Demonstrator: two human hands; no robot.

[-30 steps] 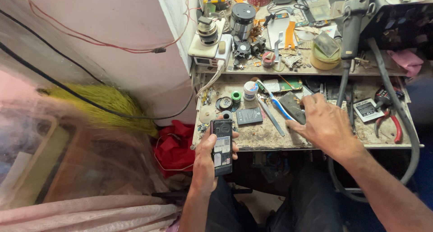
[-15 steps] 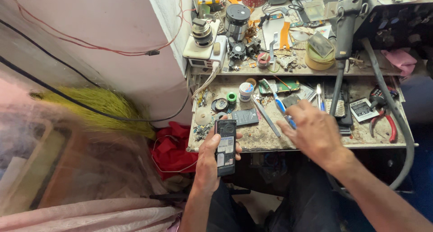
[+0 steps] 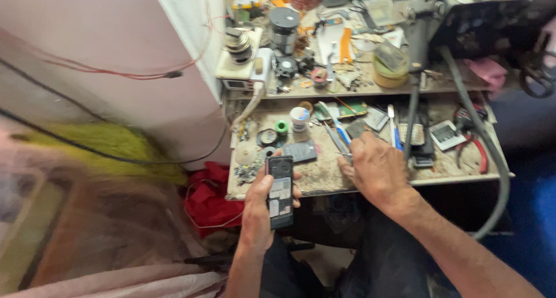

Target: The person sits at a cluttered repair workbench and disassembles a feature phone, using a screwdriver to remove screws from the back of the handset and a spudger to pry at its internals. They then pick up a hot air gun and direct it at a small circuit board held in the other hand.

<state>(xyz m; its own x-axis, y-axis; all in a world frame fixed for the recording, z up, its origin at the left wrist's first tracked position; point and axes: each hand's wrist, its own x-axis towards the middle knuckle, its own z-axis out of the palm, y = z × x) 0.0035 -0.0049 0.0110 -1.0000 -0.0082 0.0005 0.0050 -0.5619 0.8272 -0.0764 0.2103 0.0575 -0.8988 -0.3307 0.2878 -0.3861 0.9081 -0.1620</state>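
- The opened phone (image 3: 280,192) sits in the left hand (image 3: 259,208), just before the workbench's (image 3: 324,179) front edge.
- The right hand (image 3: 375,172) rests on the bench at the phone's 2 o'clock.
- The pliers (image 3: 472,150) lie at that hand's 3 o'clock.
- An upper shelf (image 3: 370,89) stands behind, at 12 o'clock.

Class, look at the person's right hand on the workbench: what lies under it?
Under the right hand lie thin metal tools, one with a blue handle, on the dusty bench. The palm covers their near ends, so whether the fingers grip one cannot be seen.
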